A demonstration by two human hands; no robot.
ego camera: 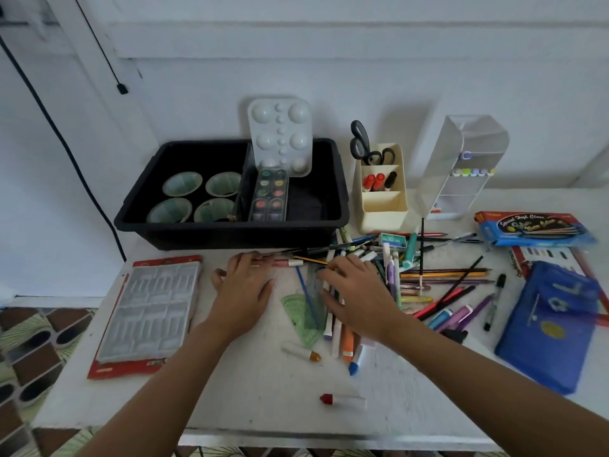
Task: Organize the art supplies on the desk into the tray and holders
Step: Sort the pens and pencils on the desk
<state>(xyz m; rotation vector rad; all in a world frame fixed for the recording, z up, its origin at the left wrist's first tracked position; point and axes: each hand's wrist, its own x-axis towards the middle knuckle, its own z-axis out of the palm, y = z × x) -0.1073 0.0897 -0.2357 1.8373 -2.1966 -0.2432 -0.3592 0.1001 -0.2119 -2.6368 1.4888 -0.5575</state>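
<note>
Lowest in the frame, on the white desk (250, 384): a red-capped marker (342, 400) lying alone, then an orange-capped one (301, 351) and a blue-capped one (357, 361) a little higher

Mid-frame, both hands flat over the clutter: left hand (245, 285) spread open, palm down, fingertips touching a pink-barrelled pen (280, 262) but not visibly closed on it; right hand (357, 293) likewise open and loosely curled over the loose pile of pens and pencils (438, 278), a thin yellow pencil just at its fingertips; cannot tell whether anything is pinched underneath. Between the hands, a green protractor (303, 313) with a blue-handled brush across it

Left of centre, a red-backed blister pack (148, 311); at right, a blue pouch (550, 324) and a blue box of watercolours (534, 227)

Further back, the black tray (230, 222) in the upper middle, already holding four green cups, a paint set and a white palette (281, 140) leaning upright. Just right of it, the cream holder (382, 192) with scissors and a few markers, and the clear organizer (461, 166) with a row of pastel pens

Judged as well begun but far from finished: most pens, pencils and markers not yet sorted. Crossed pencils in the heap likely to snag or roll when one is lifted
</note>
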